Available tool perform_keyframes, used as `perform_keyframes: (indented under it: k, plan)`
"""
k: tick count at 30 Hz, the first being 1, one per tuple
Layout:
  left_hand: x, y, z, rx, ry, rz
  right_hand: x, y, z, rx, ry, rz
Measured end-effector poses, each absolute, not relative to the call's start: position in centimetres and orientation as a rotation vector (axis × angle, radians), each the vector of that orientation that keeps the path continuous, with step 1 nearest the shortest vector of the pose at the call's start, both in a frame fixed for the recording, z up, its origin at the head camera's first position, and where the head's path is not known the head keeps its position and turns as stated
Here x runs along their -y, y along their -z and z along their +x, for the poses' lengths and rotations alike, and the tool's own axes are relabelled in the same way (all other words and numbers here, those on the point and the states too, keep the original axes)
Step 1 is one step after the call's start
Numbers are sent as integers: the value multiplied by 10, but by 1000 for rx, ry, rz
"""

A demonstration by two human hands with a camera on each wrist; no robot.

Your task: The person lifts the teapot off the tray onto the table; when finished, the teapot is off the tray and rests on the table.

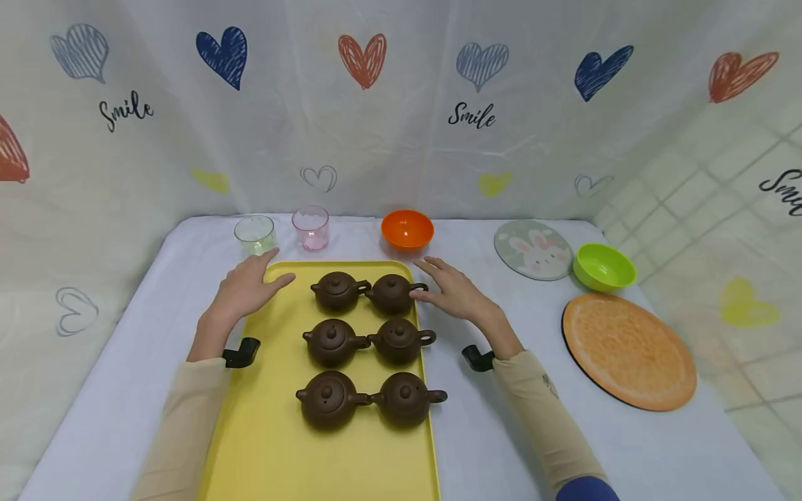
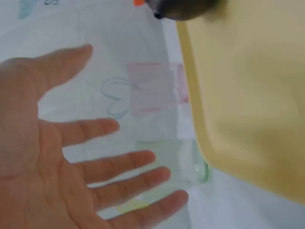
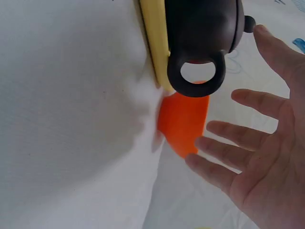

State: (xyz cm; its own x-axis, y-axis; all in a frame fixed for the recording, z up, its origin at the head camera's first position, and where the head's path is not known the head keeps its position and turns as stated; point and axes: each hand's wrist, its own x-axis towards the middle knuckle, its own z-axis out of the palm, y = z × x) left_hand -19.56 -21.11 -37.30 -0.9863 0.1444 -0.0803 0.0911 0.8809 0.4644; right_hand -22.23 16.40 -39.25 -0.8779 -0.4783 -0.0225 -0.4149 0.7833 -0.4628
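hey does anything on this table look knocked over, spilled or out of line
Nothing stands out. Six brown teapots stand upright in neat pairs on the yellow tray, lids on. The two cups and both bowls sit upright, with no spill visible. The left hand and right hand are open, holding nothing.

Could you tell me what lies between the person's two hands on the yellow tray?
In the head view, the back pair of brown teapots sits between the left hand and right hand, on the yellow tray.
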Motion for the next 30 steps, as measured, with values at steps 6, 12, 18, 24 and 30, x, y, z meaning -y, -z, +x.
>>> perform_keyframes:
  k: [6, 12, 18, 24, 30]
  plan:
    - [234, 383, -191, -2888, -743, 62, -165, 398, -231, -2838, 755, -820]
    - [250, 398, -188, -2854, -815, 37, -165, 405, -238, -2820, 798, -881]
    - [258, 412, -188, -2771, -1015, -10, -163, 411, -241, -2763, 919, -914]
    - [257, 421, -186, -2738, -1212, -93, -164, 415, -242, -2727, 1003, -910]
    - [259, 426, -191, -2700, -1292, -162, -165, 417, -243, -2724, 1015, -909]
